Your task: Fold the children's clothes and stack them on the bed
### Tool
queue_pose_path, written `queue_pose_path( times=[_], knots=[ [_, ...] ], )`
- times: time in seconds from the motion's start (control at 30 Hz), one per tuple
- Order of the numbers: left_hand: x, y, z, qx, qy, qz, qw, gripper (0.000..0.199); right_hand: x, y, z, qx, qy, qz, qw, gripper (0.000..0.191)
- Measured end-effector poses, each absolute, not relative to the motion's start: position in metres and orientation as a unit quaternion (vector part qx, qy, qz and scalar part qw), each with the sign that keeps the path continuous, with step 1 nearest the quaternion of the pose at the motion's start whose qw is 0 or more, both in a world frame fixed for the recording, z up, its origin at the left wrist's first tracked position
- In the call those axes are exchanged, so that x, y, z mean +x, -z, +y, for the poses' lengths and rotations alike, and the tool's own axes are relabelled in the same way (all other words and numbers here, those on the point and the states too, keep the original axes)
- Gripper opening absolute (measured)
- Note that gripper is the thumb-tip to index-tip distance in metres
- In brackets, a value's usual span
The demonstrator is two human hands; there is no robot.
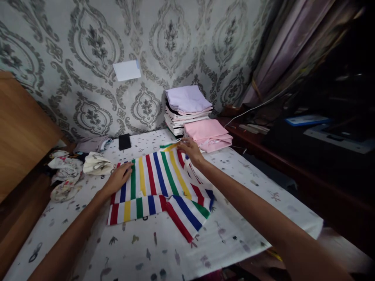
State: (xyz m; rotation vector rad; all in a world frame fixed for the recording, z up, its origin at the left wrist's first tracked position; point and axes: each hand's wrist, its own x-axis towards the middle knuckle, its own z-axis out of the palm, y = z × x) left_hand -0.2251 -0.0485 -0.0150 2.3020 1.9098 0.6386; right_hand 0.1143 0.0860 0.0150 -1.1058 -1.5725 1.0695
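Note:
A striped garment in red, blue, green, yellow and white lies on the patterned table cover, its near side folded over and one sleeve pointing toward the near right. My left hand rests on the garment's left part, fingers apart and flat. At the far right edge of the cloth, my right hand has its fingers pinched together on the fabric near the collar.
Behind the garment stand a tall stack of folded clothes and a pink folded pile. A black phone and crumpled clothes lie at the left. A dark red surface borders the right side.

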Motion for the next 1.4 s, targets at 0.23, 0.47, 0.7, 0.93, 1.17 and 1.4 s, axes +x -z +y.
queue_pose_path(
  times=[0.23, 0.47, 0.7, 0.93, 1.17, 1.4],
  knots=[
    [-0.276, 0.013, -0.058, 0.720, -0.157, 0.675, -0.039, 0.042, 0.115, 0.022, 0.069, -0.401, -0.265, -0.803, 0.352, 0.048],
    [-0.351, -0.011, -0.046, 0.623, -0.026, 0.775, -0.102, 0.037, 0.128, 0.026, 0.044, -0.384, -0.137, -0.886, 0.220, 0.031],
    [-0.236, 0.000, -0.046, 0.758, -0.141, 0.636, -0.039, 0.045, 0.106, 0.016, 0.057, -0.359, -0.081, -0.914, 0.168, 0.027],
    [-0.198, 0.027, -0.025, 0.771, -0.101, 0.627, 0.044, 0.056, 0.103, 0.009, 0.094, -0.395, -0.074, -0.904, 0.148, 0.035],
    [-0.196, 0.007, -0.070, 0.765, -0.105, 0.632, 0.064, 0.051, 0.125, -0.001, 0.029, -0.381, -0.099, -0.907, 0.149, 0.030],
    [-0.173, -0.020, -0.159, 0.762, -0.118, 0.619, 0.151, 0.043, 0.179, 0.009, -0.115, -0.241, -0.126, -0.936, 0.222, 0.043]
  ],
)
